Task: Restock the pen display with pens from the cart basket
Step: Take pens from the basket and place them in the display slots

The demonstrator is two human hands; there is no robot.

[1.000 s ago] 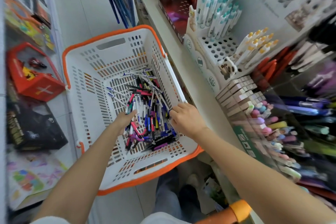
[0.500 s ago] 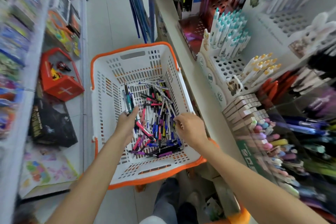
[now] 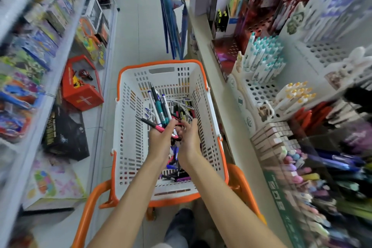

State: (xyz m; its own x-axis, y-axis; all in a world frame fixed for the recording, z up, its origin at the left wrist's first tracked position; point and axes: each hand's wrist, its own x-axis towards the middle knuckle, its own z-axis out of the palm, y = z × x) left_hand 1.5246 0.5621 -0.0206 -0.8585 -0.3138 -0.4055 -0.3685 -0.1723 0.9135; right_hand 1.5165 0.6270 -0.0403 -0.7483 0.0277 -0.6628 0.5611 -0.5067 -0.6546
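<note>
- My left hand [image 3: 161, 137] clenches its grip on pens [image 3: 159, 106], fanned toward 11 o'clock above the basket [image 3: 124, 127], probably for one trip.
- My right hand [image 3: 189, 135] is at their 3 o'clock; I cannot tell its grip.

Left hand [image 3: 161, 141] has lifted out of the loose pens [image 3: 184, 106] in the basket [image 3: 125, 127] and now grips a bunch of pens [image 3: 160, 106], fanned upward (teal, blue and red barrels among them). Right hand [image 3: 190, 139] has left the basket's right wall and closed in beside the left. Its fingertips seem to touch the bunch, but blur hides the contact. View has tilted up, so more of the orange cart frame [image 3: 91, 205] shows.
</note>
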